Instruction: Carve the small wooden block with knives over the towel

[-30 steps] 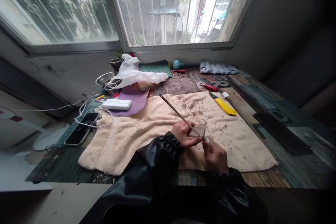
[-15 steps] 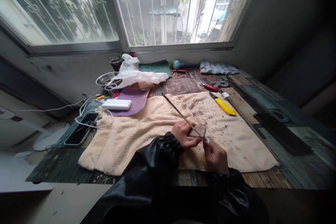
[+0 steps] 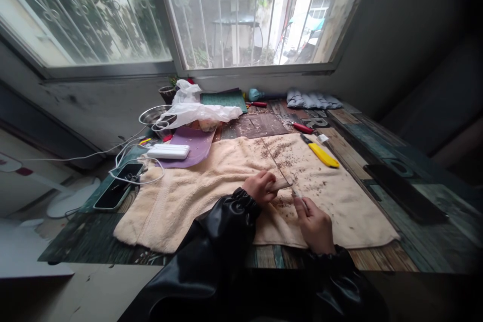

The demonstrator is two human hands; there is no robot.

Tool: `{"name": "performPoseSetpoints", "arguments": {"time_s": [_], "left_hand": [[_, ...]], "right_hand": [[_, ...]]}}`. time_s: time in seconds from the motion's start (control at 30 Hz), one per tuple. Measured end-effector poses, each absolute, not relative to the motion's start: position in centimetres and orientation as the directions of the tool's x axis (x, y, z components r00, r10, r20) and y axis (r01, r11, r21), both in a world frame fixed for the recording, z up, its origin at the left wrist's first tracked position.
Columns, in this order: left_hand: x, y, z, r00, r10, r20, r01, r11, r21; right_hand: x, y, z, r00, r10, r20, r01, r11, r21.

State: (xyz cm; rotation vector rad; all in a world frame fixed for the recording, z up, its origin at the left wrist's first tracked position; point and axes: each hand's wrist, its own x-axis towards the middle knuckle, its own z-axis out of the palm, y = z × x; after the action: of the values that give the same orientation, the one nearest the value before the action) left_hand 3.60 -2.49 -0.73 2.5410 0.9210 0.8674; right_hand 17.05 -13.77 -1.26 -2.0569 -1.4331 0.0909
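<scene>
My left hand point(image 3: 259, 187) is closed around a small pale-brown wooden piece point(image 3: 281, 184), which juts out to the right of the fingers. My right hand point(image 3: 314, 219) grips the whitish near end of a long, thin metal file point(image 3: 277, 165). The file slants away to the far left, close to the wooden piece's right end; whether they touch I cannot tell. Its narrow edge faces me, so its surface is hidden. Under both hands lies a cream towel point(image 3: 196, 186) sprinkled with dark shavings point(image 3: 281, 150).
A yellow utility knife point(image 3: 322, 154) and a red-handled tool point(image 3: 302, 127) lie at the right. To the left are a phone point(image 3: 118, 187), a white power bank point(image 3: 168, 151) with a cable, and a purple sheet point(image 3: 196, 146). A plastic bag point(image 3: 204, 112) and metal bowl point(image 3: 149, 114) sit behind.
My right hand has moved slightly right and the file has turned edge-on, its far end reaching farther away. The wooden piece has tilted in my left hand.
</scene>
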Motion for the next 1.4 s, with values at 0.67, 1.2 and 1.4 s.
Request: {"name": "performPoseSetpoints", "arguments": {"time_s": [0.67, 1.2, 1.4], "left_hand": [[5.2, -4.0, -1.2, 0.625, 0.602, 0.497, 0.613, -0.773, 0.166], [5.0, -3.7, -1.3, 0.629, 0.621, 0.467, 0.586, -0.774, 0.239], [5.0, -3.6, -1.3, 0.63, 0.615, 0.474, 0.587, -0.777, 0.229]], "right_hand": [[18.2, -13.6, -0.6, 0.342, 0.91, 0.234, 0.89, -0.233, -0.393], [21.0, -16.0, 0.4, 0.372, 0.928, -0.029, 0.543, -0.243, -0.804], [21.8, -14.9, 0.0, 0.235, 0.962, -0.138, 0.371, -0.221, -0.902]]}}
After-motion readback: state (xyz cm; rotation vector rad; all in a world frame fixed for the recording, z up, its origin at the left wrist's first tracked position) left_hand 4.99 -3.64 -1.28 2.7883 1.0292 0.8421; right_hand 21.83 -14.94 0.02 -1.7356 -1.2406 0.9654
